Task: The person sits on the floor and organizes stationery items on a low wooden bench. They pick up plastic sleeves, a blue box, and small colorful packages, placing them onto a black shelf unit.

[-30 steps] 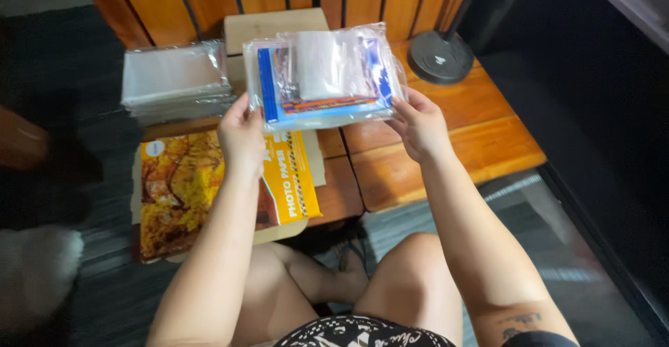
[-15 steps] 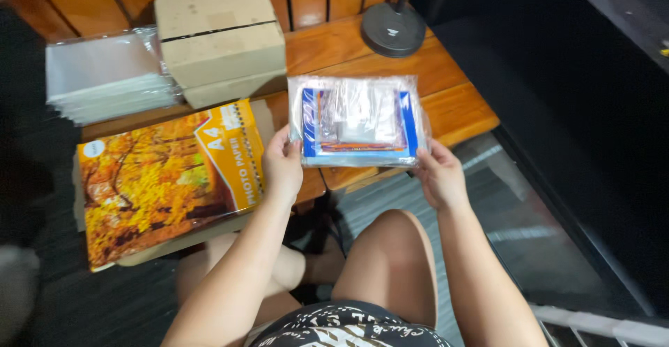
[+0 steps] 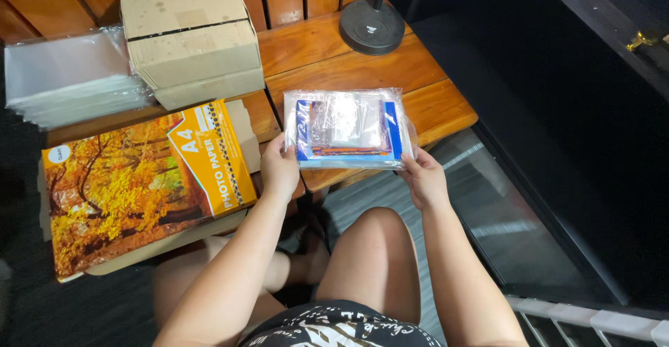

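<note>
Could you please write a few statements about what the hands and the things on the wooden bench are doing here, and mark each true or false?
1. Both hands hold the clear plastic sleeve of blue-edged cards, the left hand at one side, the right hand at the other. True.
2. The brown cardboard box lies open. False: it is shut, with tape across the top.
3. The orange pack of photo paper with an autumn tree picture lies to the left of the left hand. True.
4. The round black lamp base stands on the cardboard box. False: it stands on the slatted wooden bench.
5. A stack of clear plastic sleeves lies beside the box. True.
</note>
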